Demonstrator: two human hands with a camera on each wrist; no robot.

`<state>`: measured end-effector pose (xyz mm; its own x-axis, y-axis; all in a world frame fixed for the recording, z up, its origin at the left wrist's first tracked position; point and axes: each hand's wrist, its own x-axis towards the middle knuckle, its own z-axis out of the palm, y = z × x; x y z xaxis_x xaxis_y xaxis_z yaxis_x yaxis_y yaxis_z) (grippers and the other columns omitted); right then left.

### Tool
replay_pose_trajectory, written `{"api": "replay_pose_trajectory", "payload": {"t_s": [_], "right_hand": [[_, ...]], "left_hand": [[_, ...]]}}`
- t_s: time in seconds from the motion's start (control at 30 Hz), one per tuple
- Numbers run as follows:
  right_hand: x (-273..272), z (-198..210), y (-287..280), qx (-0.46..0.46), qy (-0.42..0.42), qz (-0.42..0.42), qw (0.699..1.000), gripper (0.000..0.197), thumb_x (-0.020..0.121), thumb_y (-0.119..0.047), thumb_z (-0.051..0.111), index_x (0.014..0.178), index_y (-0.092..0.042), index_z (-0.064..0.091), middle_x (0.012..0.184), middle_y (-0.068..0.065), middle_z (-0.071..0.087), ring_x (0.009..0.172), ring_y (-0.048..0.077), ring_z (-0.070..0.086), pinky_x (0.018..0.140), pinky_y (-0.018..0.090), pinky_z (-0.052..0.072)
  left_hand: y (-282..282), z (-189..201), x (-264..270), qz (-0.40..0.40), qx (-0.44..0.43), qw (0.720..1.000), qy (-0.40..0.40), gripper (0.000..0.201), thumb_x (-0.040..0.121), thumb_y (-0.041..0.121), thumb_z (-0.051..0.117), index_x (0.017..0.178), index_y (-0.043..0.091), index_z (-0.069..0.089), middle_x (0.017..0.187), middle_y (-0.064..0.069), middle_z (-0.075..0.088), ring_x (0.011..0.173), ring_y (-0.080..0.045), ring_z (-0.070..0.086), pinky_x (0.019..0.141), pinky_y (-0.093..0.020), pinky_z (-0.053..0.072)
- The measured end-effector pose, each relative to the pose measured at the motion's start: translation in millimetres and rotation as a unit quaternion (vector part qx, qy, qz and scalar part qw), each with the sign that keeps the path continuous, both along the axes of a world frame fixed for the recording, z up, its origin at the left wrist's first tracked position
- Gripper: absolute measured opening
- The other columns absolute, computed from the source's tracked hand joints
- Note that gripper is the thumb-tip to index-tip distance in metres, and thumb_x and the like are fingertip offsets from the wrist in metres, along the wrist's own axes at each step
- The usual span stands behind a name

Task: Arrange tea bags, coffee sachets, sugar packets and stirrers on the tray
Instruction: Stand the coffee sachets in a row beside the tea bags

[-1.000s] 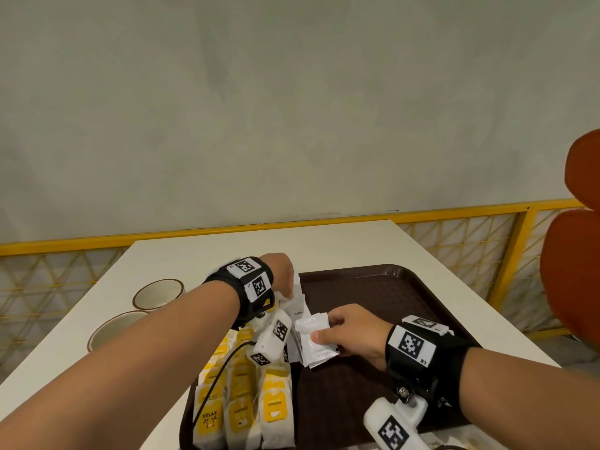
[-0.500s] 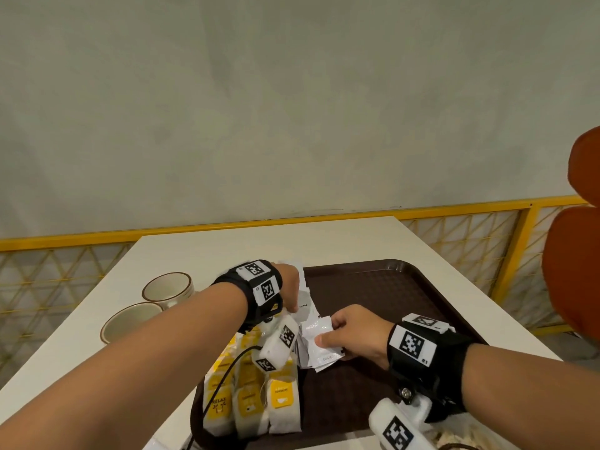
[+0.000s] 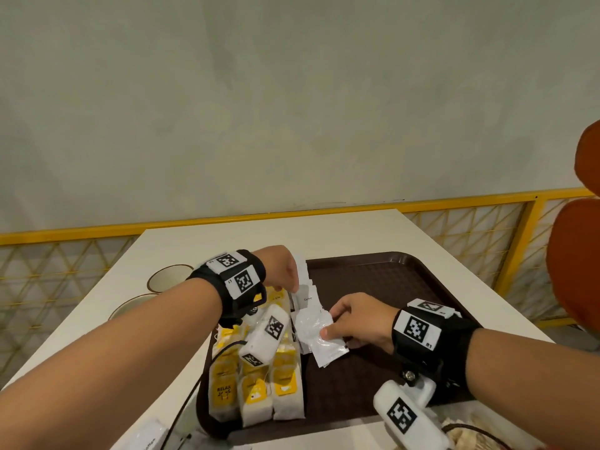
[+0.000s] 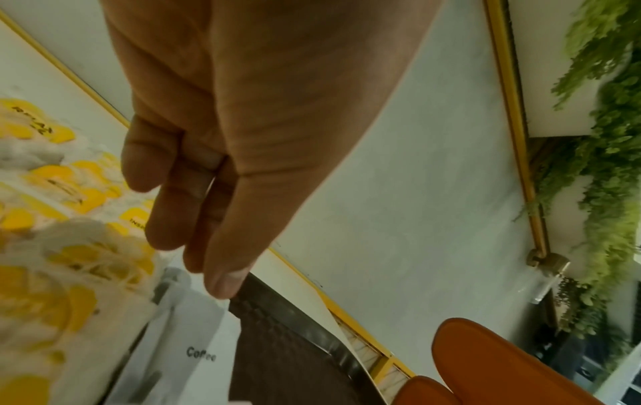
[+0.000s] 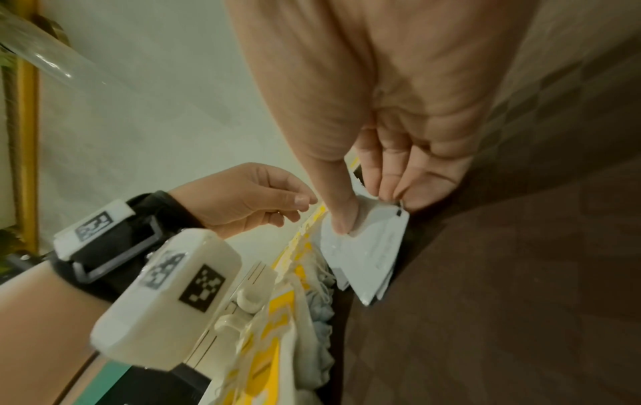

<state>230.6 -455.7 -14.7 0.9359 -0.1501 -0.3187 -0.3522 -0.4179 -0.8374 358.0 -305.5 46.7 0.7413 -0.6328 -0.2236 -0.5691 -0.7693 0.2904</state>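
1. Pinching a small stack of white coffee sachets (image 3: 324, 339) between thumb and curled fingers, our right hand (image 3: 358, 319) holds them just above the brown tray (image 3: 406, 280), near its middle-left.
2. From the right wrist view the thumb presses on top of the stack and the fingers (image 5: 388, 175) curl under it; the sachets fan out a little.
3. Our left hand (image 3: 282, 267) is over the far-left part of the tray, fingers pointing down and bunched toward the thumb, right at the top of another white sachet marked "Coffee" (image 3: 306, 295); we cannot tell if it actually grips it.
4. That sachet stands upright, leaning among other white sachets between the two hands.
5. Yellow-and-white tea bags (image 3: 256, 388) lie in rows along the tray's left side, next to the sachets.
6. Tray sits on the white surface (image 3: 341, 228).
7. Two bowls (image 3: 168, 277) rest on the surface left of the tray, apart from it.
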Motion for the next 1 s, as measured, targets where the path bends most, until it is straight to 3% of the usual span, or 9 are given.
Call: {"api": "replay_pose_trajectory", "payload": {"t_s": [0.13,0.3,0.43,0.57,0.73,0.93,1.0], "right_hand": [[-12,3,2,0.012,0.004,0.000,1.000,0.036,0.072,-0.005,0.081,0.100,-0.008,0.059,0.091,0.011,0.061,0.081,0.020,0.065,0.066,0.027,0.057],[-22,5,3,0.029,0.004,-0.005,1.000,0.035,0.072,0.006,0.077,0.097,-0.006,0.055,0.088,0.017,0.062,0.074,0.026,0.066,0.078,0.039,0.059],[-29,3,4,0.025,-0.012,-0.009,1.000,0.035,0.072,0.006,0.078,0.096,-0.004,0.055,0.086,0.017,0.061,0.071,0.025,0.066,0.075,0.039,0.060],[-28,-2,2,0.024,-0.045,-0.016,0.999,0.029,0.073,0.000,0.079,0.089,-0.004,0.056,0.075,0.011,0.057,0.064,0.019,0.062,0.070,0.035,0.060],[-17,-4,1,-0.014,-0.076,-0.044,0.996,0.015,0.085,-0.015,0.070,0.079,-0.009,0.058,0.074,0.005,0.059,0.068,0.015,0.060,0.072,0.033,0.060],[0,2,6,-0.045,-0.058,0.006,0.997,0.029,0.070,-0.009,0.083,0.086,-0.007,0.059,0.069,0.001,0.056,0.061,0.014,0.060,0.075,0.038,0.060],[3,3,9,-0.069,-0.052,0.019,0.996,0.031,0.068,-0.009,0.085,0.086,-0.007,0.059,0.069,0.002,0.057,0.061,0.016,0.061,0.075,0.040,0.060]], "left_hand": [[4,-2,-15,-0.035,0.001,0.999,0.005,0.018,0.085,0.019,0.069,0.098,0.011,0.075,0.095,-0.001,0.073,0.077,-0.007,0.060,0.077,-0.022,0.049],[-2,-12,-32,-0.068,0.005,0.998,-0.004,0.017,0.084,0.015,0.068,0.099,0.011,0.075,0.100,0.000,0.072,0.074,-0.003,0.056,0.072,-0.016,0.045],[-5,-17,-36,-0.090,0.011,0.996,0.009,0.017,0.085,0.011,0.067,0.101,0.011,0.074,0.102,-0.002,0.072,0.067,0.001,0.053,0.065,-0.009,0.040],[-5,-17,-36,-0.095,0.002,0.995,0.024,0.021,0.087,0.006,0.062,0.103,0.012,0.073,0.105,-0.004,0.071,0.082,-0.007,0.057,0.081,-0.021,0.048],[-4,-16,-27,-0.055,0.001,0.998,-0.020,0.020,0.085,0.009,0.066,0.103,0.013,0.073,0.107,0.000,0.070,0.090,-0.009,0.060,0.077,-0.015,0.045],[-5,-13,-10,-0.013,0.036,0.999,-0.019,0.021,0.082,0.019,0.073,0.102,0.013,0.074,0.106,-0.001,0.072,0.084,-0.006,0.058,0.082,-0.021,0.047],[-9,-15,-10,-0.004,0.049,0.998,-0.031,0.024,0.081,0.021,0.074,0.104,0.014,0.073,0.108,0.000,0.071,0.091,-0.010,0.061,0.085,-0.023,0.048]]}}
